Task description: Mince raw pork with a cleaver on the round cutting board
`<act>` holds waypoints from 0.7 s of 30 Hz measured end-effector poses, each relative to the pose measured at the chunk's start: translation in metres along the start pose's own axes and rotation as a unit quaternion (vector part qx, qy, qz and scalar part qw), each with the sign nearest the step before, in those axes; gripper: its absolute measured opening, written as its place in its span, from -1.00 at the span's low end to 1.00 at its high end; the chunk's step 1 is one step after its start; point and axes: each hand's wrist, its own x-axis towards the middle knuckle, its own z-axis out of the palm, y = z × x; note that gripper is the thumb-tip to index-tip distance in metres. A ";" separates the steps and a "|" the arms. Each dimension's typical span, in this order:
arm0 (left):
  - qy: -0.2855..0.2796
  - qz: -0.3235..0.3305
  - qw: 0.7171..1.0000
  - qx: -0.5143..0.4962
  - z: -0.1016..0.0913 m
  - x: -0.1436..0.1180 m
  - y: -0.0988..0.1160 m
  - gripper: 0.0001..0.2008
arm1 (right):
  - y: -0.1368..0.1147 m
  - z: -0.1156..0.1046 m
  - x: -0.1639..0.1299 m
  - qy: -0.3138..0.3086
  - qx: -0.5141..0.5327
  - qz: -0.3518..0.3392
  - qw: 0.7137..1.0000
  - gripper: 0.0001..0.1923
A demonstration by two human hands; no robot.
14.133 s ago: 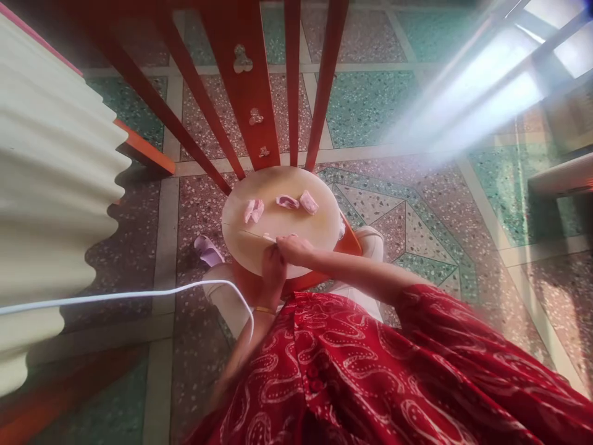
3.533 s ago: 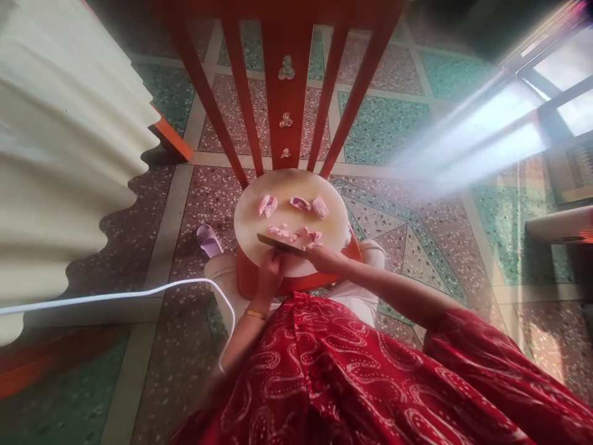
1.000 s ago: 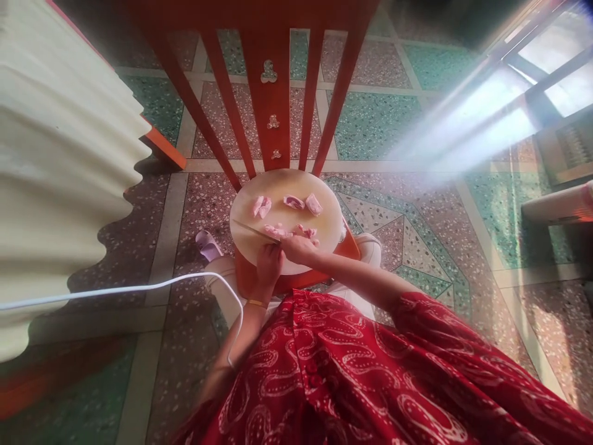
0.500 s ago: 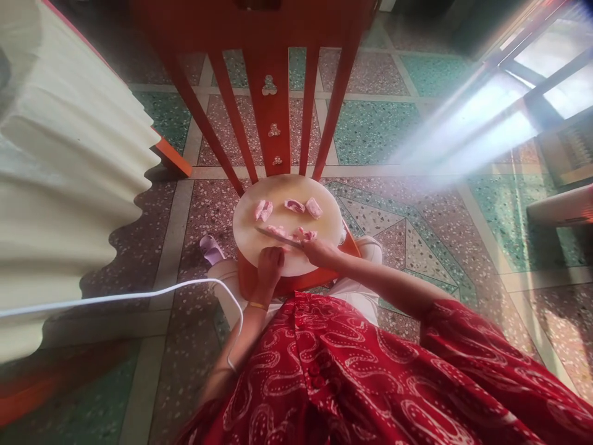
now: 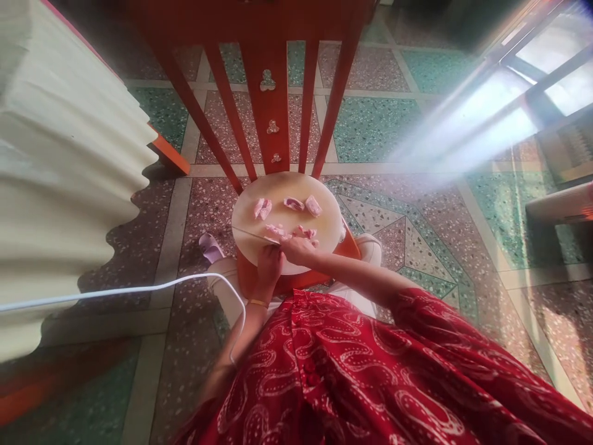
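A round pale cutting board (image 5: 287, 185) lies on the seat of a red chair. On its far half sit three pink meat chunks (image 5: 293, 203). Smaller cut bits (image 5: 278, 230) lie near the front. My right hand (image 5: 300, 250) grips the handle of a knife (image 5: 252, 233), whose thin blade points left across the board, edge down. My left hand (image 5: 269, 262), with a gold bangle on the wrist, rests curled at the board's front edge, fingertips pressed on a small meat piece (image 5: 269, 240) right by the blade. The two hands touch each other.
The red chair back (image 5: 271, 93) with slats rises just beyond the board. A cream corrugated sheet (image 5: 60, 185) fills the left. A white cable (image 5: 139, 289) runs across the tiled floor to my left arm. A purple slipper (image 5: 209, 247) lies left of the chair.
The knife has swung from flat and angled to edge-down with its tip further left. My right hand has drawn in next to my left. More small cut bits lie on the board than 14 seconds ago.
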 end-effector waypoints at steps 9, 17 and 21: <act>0.012 0.008 1.000 -0.009 -0.002 0.000 0.002 -0.83 | 0.045 0.006 -0.042 0.067 -0.037 -0.039 0.996 -0.44; 0.025 0.010 1.000 -0.017 0.005 -0.002 -0.005 -0.84 | 0.030 0.010 -0.034 0.052 -0.031 -0.032 0.998 -0.54; 0.030 0.011 0.999 -0.020 0.010 -0.002 -0.011 -0.86 | 0.002 0.005 -0.004 0.028 -0.020 0.003 0.999 -0.62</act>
